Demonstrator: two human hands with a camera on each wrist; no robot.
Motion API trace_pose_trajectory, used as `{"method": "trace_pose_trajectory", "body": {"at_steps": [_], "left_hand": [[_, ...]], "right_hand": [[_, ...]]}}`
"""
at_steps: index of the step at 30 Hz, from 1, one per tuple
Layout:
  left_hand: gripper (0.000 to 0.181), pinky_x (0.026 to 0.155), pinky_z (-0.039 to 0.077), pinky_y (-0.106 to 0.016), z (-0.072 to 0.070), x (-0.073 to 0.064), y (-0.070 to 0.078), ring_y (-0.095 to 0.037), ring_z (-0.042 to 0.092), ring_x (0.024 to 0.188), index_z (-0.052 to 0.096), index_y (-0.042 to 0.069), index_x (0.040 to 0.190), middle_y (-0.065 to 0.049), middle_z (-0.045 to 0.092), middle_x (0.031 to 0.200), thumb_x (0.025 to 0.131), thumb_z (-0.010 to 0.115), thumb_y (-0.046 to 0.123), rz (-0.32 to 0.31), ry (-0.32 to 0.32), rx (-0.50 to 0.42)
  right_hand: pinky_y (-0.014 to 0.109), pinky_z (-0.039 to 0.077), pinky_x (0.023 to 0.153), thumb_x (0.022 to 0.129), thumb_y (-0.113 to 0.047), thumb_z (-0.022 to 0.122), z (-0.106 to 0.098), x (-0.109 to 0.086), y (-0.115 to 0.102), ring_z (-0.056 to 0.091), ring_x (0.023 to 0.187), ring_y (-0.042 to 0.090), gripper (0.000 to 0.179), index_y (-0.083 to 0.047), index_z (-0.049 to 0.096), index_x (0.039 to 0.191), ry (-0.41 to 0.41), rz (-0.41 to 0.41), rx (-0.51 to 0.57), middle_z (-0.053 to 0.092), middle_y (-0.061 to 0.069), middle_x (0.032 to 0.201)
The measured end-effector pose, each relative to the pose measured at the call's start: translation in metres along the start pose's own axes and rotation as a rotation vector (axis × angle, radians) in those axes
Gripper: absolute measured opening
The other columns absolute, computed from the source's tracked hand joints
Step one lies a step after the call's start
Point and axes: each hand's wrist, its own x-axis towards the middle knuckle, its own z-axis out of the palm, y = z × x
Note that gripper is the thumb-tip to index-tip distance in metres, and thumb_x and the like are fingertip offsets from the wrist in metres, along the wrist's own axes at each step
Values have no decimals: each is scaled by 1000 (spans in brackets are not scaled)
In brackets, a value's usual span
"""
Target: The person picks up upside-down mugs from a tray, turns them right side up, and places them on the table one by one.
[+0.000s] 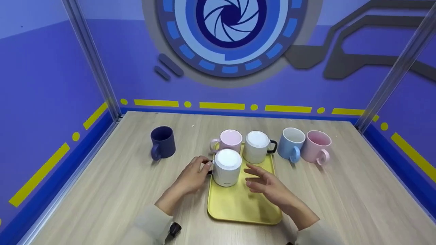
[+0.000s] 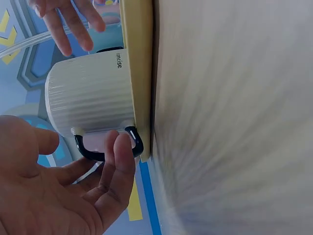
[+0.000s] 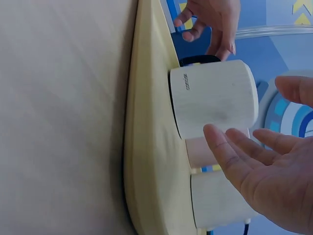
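I see the left hand loosely open at the black handle of an upside-down white mug, the right hand open beside it above the yellow tray

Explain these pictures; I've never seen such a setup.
No robot here, only a person's left hand and right hand. The wide picture comes from a head camera; the two sideways ones, from a camera on each wrist. On the table lies a yellow tray bearing a front white mug and a rear white mug. A pale pink mug stands behind the front one; a dark blue mug is off left, a light blue mug and a pink mug right. The left hand is at the front mug's black handle, thumb apart, apparently not gripping. The right hand holds nothing.
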Motion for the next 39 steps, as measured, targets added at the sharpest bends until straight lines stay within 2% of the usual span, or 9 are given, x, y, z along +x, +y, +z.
{"method": "trace_pose_trajectory", "body": {"at_steps": [4, 8, 10, 14, 17, 24, 27, 33, 39], "left_hand": [[27, 102, 49, -52, 3, 5, 0, -27, 60, 115, 58, 10, 126, -12, 61, 131, 112, 43, 28, 0, -25, 10], [20, 93, 50, -47, 5, 7, 0, -24, 58, 103, 57, 11, 116, -11, 63, 121, 112, 43, 24, 4, -20, 23], [18, 85, 49, -42, 5, 7, 0, -22, 57, 95, 57, 10, 111, -10, 63, 111, 111, 42, 21, 7, -23, 17], [20, 61, 44, -32, 4, 7, 1, -18, 53, 76, 55, 6, 105, -5, 55, 91, 112, 39, 17, -5, -78, -50], [23, 53, 40, -29, 4, 5, 3, -17, 49, 69, 55, 5, 104, -6, 53, 87, 112, 37, 17, -23, -121, -93], [21, 70, 39, -32, 9, 1, 8, -17, 49, 81, 54, 6, 99, -1, 50, 86, 111, 39, 15, 45, -98, -8], [19, 72, 39, -34, 9, -1, 11, -19, 48, 83, 52, 7, 99, 0, 48, 86, 111, 39, 15, 53, -94, -3], [22, 73, 40, -35, 10, -5, 19, -20, 48, 83, 53, 6, 102, -1, 46, 84, 112, 37, 18, 60, -70, 15], [24, 67, 37, -30, 11, -11, 27, -17, 46, 76, 53, 7, 98, 1, 46, 81, 112, 38, 20, 72, -29, 0]], "right_hand": [[51, 46, 114, 103, -19, 62, 9, 5, 2, 34, 150, 50, 78, -1, 18, 164, -34, 21, -12, 20, 27, 169], [51, 44, 115, 102, -17, 64, 15, 7, 4, 30, 151, 51, 81, -4, 14, 165, -56, 16, -10, 12, 24, 172], [51, 44, 115, 102, -17, 64, 17, 8, 5, 29, 152, 51, 82, -5, 13, 166, -58, 15, -5, 10, 23, 172], [52, 42, 117, 101, -17, 65, 19, 9, 5, 30, 151, 51, 84, -6, 12, 166, -52, 24, -11, 10, 24, 172], [52, 42, 117, 101, -17, 64, 19, 9, 5, 32, 151, 51, 84, -6, 11, 166, -47, 29, -21, 11, 24, 172], [55, 40, 117, 100, -17, 67, 17, 7, 8, 31, 151, 51, 86, -12, 12, 167, -66, 3, -17, 9, 19, 173], [54, 41, 117, 100, -17, 68, 17, 5, 8, 31, 152, 50, 89, -13, 10, 167, -70, 1, -22, 8, 19, 174], [52, 43, 116, 99, -16, 69, 16, 1, 7, 33, 151, 49, 90, -10, 10, 167, -63, -13, -26, 6, 19, 174], [47, 48, 112, 98, -17, 70, 13, -7, 3, 37, 149, 47, 90, -12, 13, 167, -40, -24, -34, 9, 17, 174]]}}
